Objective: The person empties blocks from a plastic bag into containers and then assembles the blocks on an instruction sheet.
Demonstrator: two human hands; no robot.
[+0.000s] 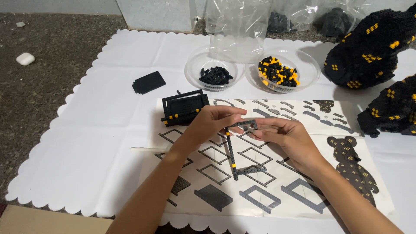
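Both hands meet above the printed instruction sheet (303,190), which lies on a white scalloped cloth (86,143). The left hand (208,123) pinches one end of a thin black brick frame (234,151) with yellow studs; the right hand (286,136) closes its fingertips on the short top bar just beside the left grip. Each grip is closed on the frame, thumb against forefinger, with nothing else in hand.

The frame hangs below the two grips. Its long side runs from the fingers down toward the wearer, nearly upright in the picture and tilted slightly right; a short bar turns off its lower end to the right, and the top bar runs left to right between the hands.

My judgement: such a slender piece flexes easily, so it is best supported close to any joint being pressed, squeezing straight across the studs, not twisting.

Just beyond the left grip sits a black box-like assembly (184,108). Further out stand two clear bowls (212,73) of small bricks, and to the right, large black built figures (372,47)
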